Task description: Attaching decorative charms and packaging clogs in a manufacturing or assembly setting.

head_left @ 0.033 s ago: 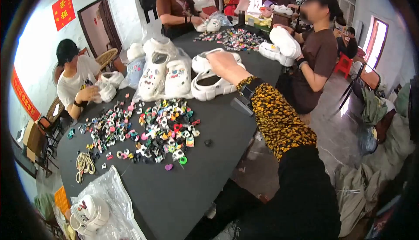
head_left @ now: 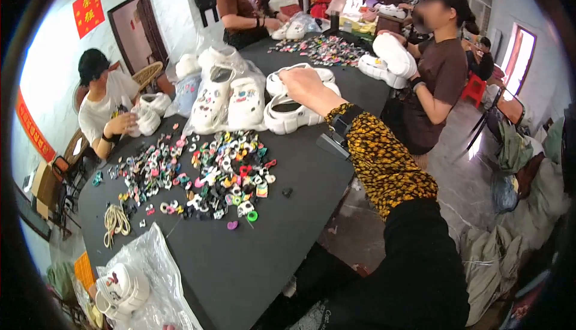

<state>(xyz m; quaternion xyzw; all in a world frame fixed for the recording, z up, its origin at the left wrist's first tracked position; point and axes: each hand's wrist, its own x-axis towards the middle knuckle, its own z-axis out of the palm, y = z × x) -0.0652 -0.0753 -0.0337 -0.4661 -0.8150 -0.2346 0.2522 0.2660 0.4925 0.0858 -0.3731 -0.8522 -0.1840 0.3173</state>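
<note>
My right hand (head_left: pixel 309 89), in a leopard-print sleeve cover, reaches across the table to a pair of white clogs (head_left: pixel 288 120). Its fingers are closed at the upper parts of the shoes, their tips hidden behind the hand. Left of it stand several white clogs (head_left: pixel 210 107) with colourful charms, wrapped in clear plastic. A small skin-coloured patch, which looks like fingertips of my left hand (head_left: pixel 169 327), shows at the lower edge; the rest is cut off. Near it lies a white clog (head_left: pixel 123 291) with a few dark and red charms on a clear plastic bag (head_left: pixel 162 279).
Heaps of colourful shoe charms (head_left: pixel 231 180) cover the dark table (head_left: pixel 270 228). A bundle of cream cord (head_left: pixel 116 223) lies at the left. Co-workers (head_left: pixel 441 66) handle white clogs around the table. Grey sacks (head_left: pixel 492 270) lie on the floor at the right.
The view has shifted slightly. My right hand stays at the clogs with its wrist a little changed. A skin-coloured bit has come in at the lower edge by the plastic bag.
</note>
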